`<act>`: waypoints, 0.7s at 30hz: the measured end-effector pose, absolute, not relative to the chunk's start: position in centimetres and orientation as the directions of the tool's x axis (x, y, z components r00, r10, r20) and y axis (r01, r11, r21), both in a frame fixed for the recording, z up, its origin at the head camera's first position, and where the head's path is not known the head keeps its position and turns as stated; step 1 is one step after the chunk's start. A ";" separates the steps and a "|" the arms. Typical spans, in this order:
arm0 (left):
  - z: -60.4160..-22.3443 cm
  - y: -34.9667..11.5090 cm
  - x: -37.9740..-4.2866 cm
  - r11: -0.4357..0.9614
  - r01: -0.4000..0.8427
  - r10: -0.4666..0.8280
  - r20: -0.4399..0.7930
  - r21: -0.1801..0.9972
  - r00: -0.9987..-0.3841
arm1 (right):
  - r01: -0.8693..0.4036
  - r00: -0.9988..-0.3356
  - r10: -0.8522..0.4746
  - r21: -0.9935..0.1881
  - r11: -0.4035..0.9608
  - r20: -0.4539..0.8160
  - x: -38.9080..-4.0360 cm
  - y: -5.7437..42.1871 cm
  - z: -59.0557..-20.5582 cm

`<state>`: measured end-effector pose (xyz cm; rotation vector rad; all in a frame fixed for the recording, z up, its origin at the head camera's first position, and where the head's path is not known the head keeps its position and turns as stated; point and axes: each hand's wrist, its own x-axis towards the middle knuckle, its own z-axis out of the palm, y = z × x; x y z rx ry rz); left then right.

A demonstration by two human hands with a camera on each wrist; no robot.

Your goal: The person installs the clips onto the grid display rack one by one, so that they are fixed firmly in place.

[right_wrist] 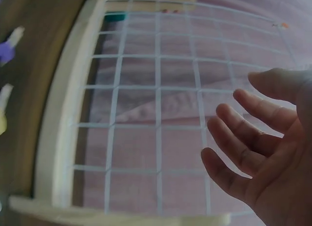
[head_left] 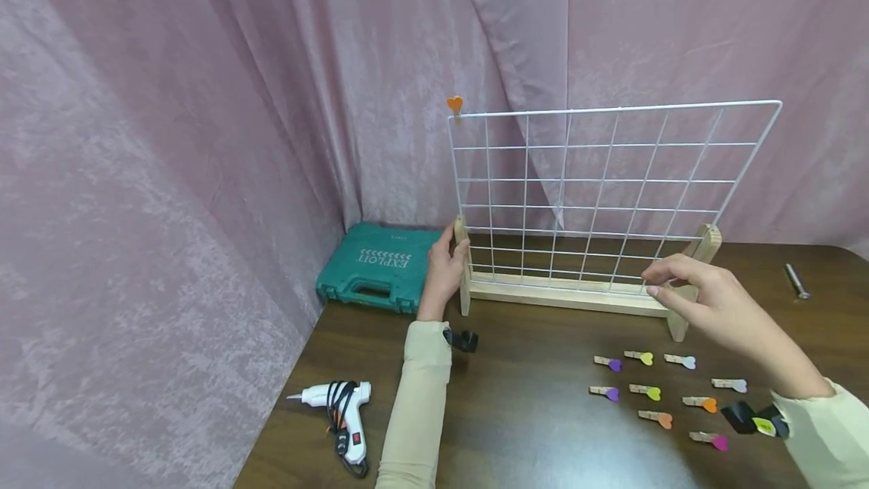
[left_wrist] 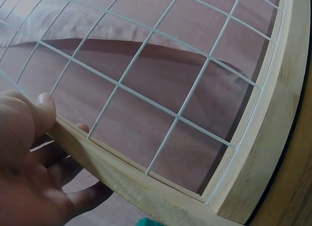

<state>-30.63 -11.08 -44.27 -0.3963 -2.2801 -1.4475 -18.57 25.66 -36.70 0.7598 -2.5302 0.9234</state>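
Observation:
A white wire grid panel [head_left: 614, 108] stands upright in a wooden stand [head_left: 563, 296] on the table. My left hand [head_left: 444, 270] grips the stand's left post [head_left: 465, 270]; in the left wrist view the thumb [left_wrist: 47, 106] lies on one side and fingers pass behind the wood. An orange heart clothespin [head_left: 455, 104] is clipped at the grid's top left corner. With nothing in it, my right hand [head_left: 713, 300] hovers before the grid's lower right part, near the right post [head_left: 707, 244]. Its fingers are spread and loosely bent in the right wrist view.
Several small heart clothespins, such as a purple one [head_left: 607, 363] and a pink one [head_left: 709, 440], lie in front of the stand. A green case [head_left: 376, 262] and a white glue gun [head_left: 349, 417] sit at left, a metal bolt [head_left: 797, 282] at right. Pink curtain [head_left: 407, 59] hangs behind.

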 end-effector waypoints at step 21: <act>-44.2 -11.0 -30.5 0.401 0.447 0.022 0.480 0.800 -0.877 | -0.483 -0.864 -0.503 -0.304 0.821 0.014 -18.1 31.1 -44.6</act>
